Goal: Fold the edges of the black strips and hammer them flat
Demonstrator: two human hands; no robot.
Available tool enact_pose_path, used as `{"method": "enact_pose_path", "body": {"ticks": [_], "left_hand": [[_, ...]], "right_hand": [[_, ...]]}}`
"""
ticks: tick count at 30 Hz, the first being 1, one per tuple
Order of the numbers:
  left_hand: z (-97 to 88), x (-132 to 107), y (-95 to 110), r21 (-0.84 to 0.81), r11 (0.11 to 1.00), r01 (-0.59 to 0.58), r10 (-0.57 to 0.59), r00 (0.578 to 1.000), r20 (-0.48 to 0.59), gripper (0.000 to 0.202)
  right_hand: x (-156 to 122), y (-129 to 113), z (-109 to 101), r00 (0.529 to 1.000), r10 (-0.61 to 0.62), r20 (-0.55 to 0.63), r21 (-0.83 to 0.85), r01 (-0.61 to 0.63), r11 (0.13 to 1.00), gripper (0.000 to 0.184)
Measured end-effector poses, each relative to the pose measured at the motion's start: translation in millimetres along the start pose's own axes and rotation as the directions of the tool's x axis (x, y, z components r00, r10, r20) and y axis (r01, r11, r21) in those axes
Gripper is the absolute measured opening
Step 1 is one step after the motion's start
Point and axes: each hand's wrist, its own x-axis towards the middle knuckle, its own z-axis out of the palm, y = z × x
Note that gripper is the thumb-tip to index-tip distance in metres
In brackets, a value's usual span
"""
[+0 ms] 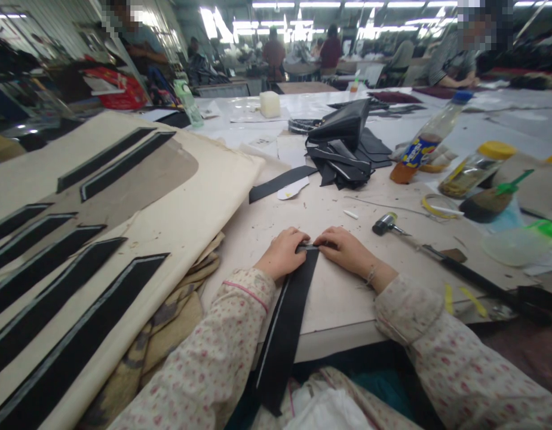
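A long black strip (290,316) with a pale line along its left edge hangs from the table's front edge toward my lap. My left hand (285,252) pinches the strip's far end at its left corner. At the right corner of that same end, my right hand (345,249) has its thumb and fingertips closed on the edge. To the left, several similar black strips (123,292) with pale borders lie spread on a cream padded board (231,167). A hammer (388,223) rests on the table right of my right hand.
Beyond my hands are a curved black piece (280,182), a white pattern piece (294,189) and a pile of black pieces (343,158). At right stand a Pepsi bottle (422,149), a yellow-lidded jar (477,167) and green-tipped squeeze bottles (518,243). Other people sit farther back.
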Motion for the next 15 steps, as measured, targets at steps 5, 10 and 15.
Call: {"method": "enact_pose_path", "body": {"ticks": [5,10,15], "left_hand": [[-0.6,-1.1,1.4,0.019,1.0,-0.021,0.021,1.0,0.003,0.027],[0.1,-0.4,0.5,0.003,1.0,-0.018,0.018,1.0,0.0,0.023],[0.7,0.3,0.4,0.013,1.0,0.009,-0.009,1.0,0.003,0.024]], "right_hand": [[-0.4,-2.0,-0.5,1.0,0.024,0.002,0.02,-0.024,1.0,0.016],[-1.2,-2.9,-2.7,0.999,0.05,-0.02,0.055,-0.049,0.997,0.02],[0.0,-2.0,-0.5,1.0,0.012,0.008,-0.024,-0.012,1.0,0.018]]}}
